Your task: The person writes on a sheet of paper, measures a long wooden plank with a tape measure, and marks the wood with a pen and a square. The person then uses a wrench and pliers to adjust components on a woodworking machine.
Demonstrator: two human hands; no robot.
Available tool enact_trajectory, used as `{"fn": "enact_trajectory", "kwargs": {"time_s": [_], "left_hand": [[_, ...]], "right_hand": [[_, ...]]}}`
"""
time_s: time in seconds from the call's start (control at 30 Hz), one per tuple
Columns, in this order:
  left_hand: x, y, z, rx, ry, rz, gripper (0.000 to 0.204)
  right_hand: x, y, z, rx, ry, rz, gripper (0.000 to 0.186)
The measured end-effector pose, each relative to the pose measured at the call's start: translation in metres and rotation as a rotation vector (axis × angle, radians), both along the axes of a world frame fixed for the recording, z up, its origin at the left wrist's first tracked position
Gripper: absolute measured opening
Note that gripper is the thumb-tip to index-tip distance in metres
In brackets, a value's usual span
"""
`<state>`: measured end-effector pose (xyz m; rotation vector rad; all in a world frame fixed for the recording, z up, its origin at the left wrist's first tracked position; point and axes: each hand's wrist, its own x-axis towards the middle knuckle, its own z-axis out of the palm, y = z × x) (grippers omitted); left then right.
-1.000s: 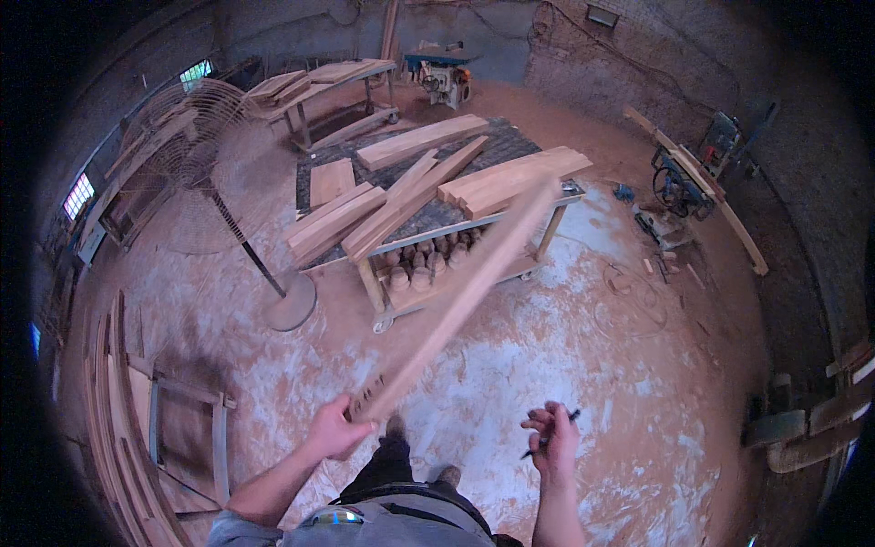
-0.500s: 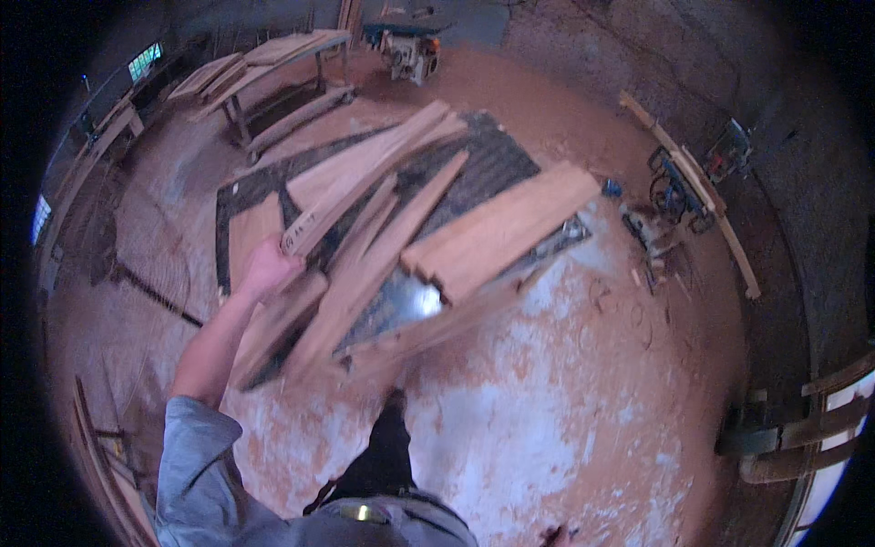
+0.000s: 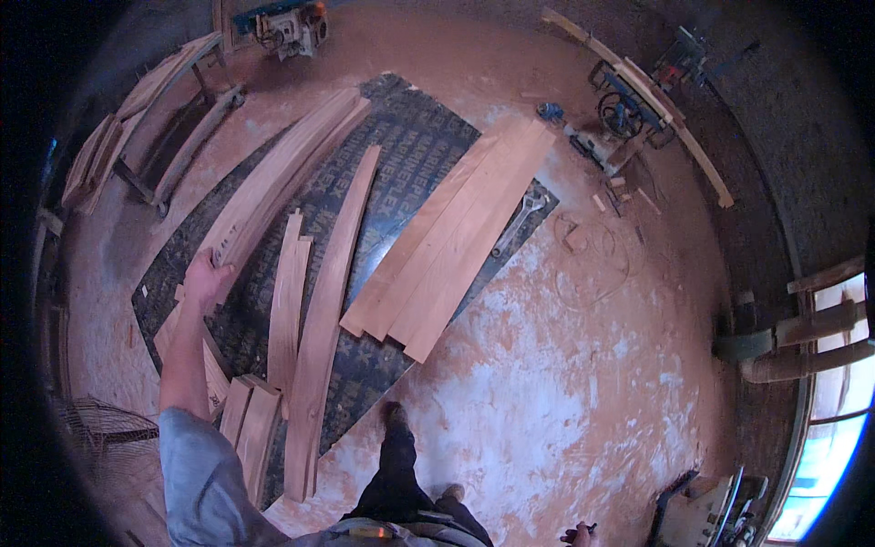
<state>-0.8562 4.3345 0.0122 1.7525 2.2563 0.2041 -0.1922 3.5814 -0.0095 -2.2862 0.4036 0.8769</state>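
Observation:
At the left of the dark sheet, my left hand is closed on the near end of a long wooden plank. Dark handwritten marks show on the plank by my fingers, and its far end reaches the sheet's back edge. Only part of my right hand shows at the lower edge. Its fingers look curled around a small dark thing that I cannot make out. Just right of the held plank lie a notched strip and a long tapered board. Several wide boards lie side by side farther right.
Short wood blocks lie near my left forearm. A wrench rests on the sheet's right part. Beyond are a blue-wheeled machine, a bench with planks and offcuts. Another machine stands lower right.
My left hand has moved left, and the plank it grips now lies along the sheet's left side. My view has shifted; more of the lower right and the wrench now show.

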Motion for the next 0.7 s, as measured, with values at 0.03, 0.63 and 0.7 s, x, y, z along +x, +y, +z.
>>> {"fn": "enact_trajectory", "kwargs": {"time_s": [0.03,0.63,0.7], "left_hand": [[-0.007,0.009,-0.004,-0.033,0.085,-0.006,0.061],[0.297,-0.275,-0.024,-0.122,-0.286,-0.811,0.028],[0.33,-0.352,-0.034,-0.427,-0.154,-1.151,0.032]], "right_hand": [[-0.005,0.009,0.004,0.016,-0.013,0.007,0.036],[-0.095,-0.053,-0.042,0.228,0.067,-0.155,0.027],[-0.107,-0.103,-0.065,0.109,0.075,-0.121,0.022]]}}
